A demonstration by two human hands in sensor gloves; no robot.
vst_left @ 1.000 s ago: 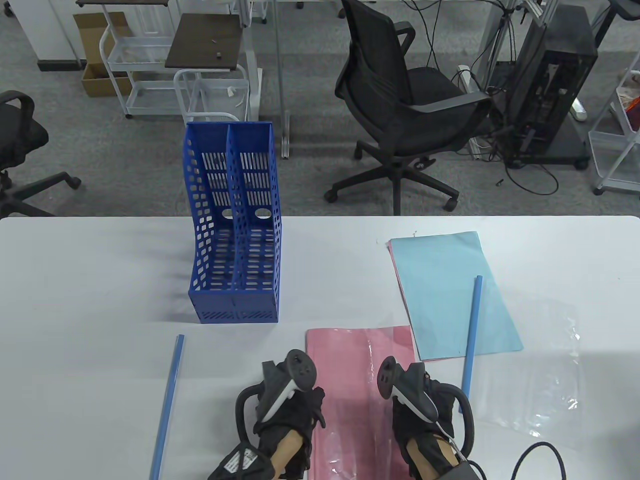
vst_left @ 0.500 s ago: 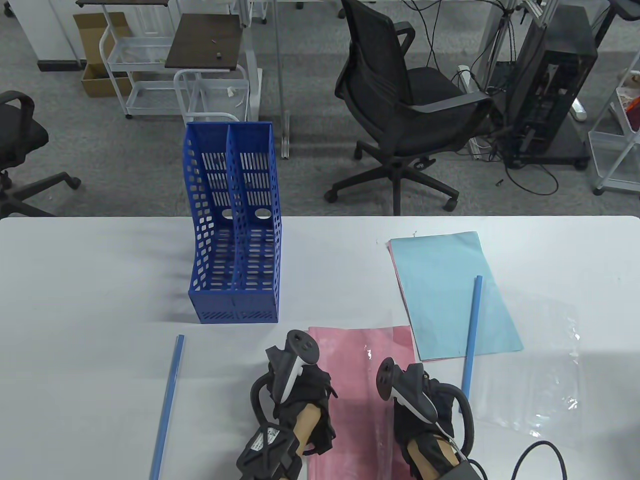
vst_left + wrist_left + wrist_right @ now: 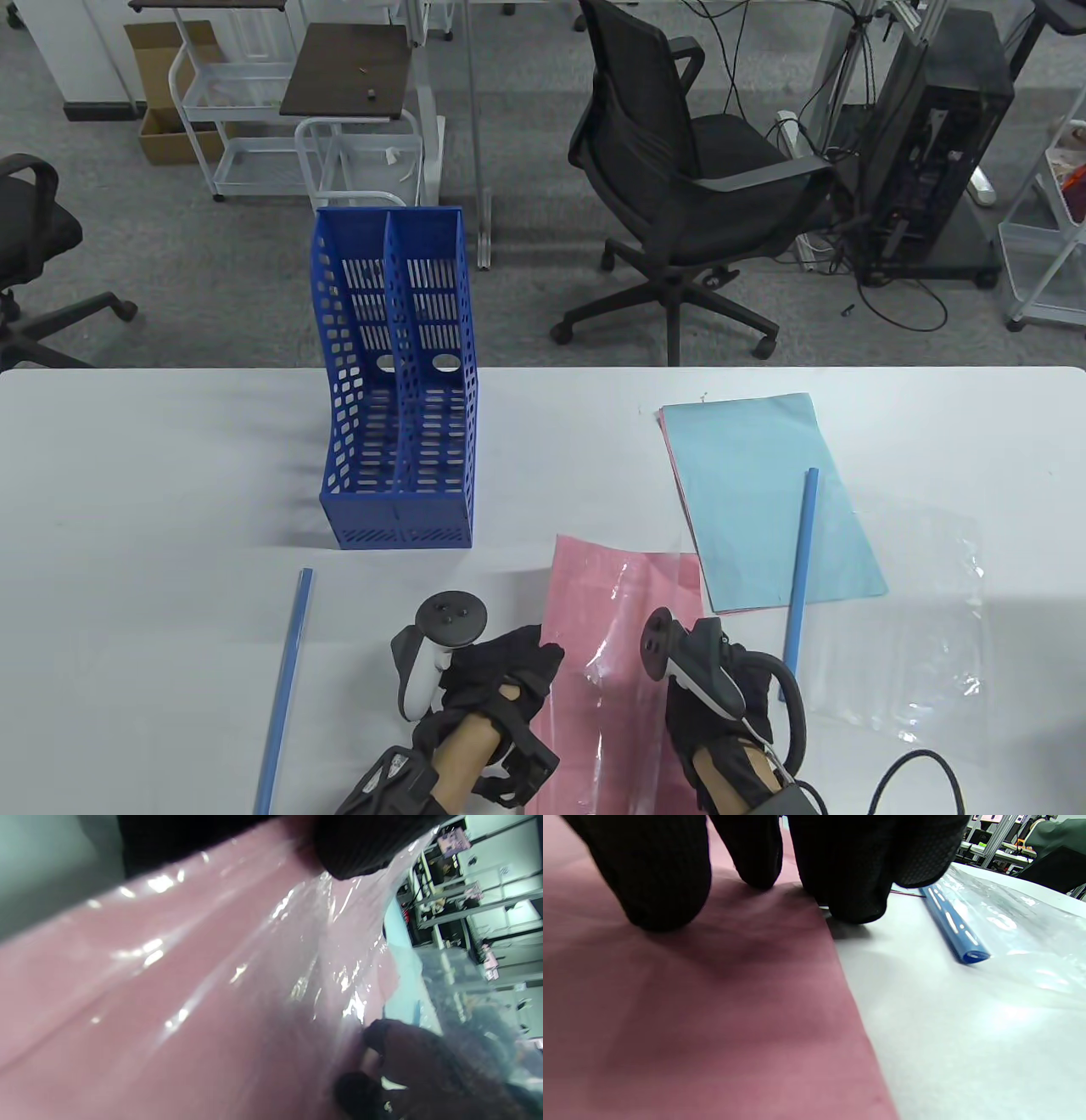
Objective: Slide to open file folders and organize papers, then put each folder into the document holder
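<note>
Folder (image 3: pixel 624 671) pink, no legible txt; both hands on it.

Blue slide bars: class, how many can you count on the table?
2. One blue slide bar lies alone near the table's left front, left of the left hand. The other rests across the light blue paper, right of the right hand. None seems hidden.

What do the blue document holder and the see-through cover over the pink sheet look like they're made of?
The document holder looks like rigid moulded plastic with a fairly matte finish: its thin walls are pierced by regular holes and slots. The cover over the pink sheet looks like thin, glossy, clear plastic film: it wrinkles and throws bright highlights.
</note>
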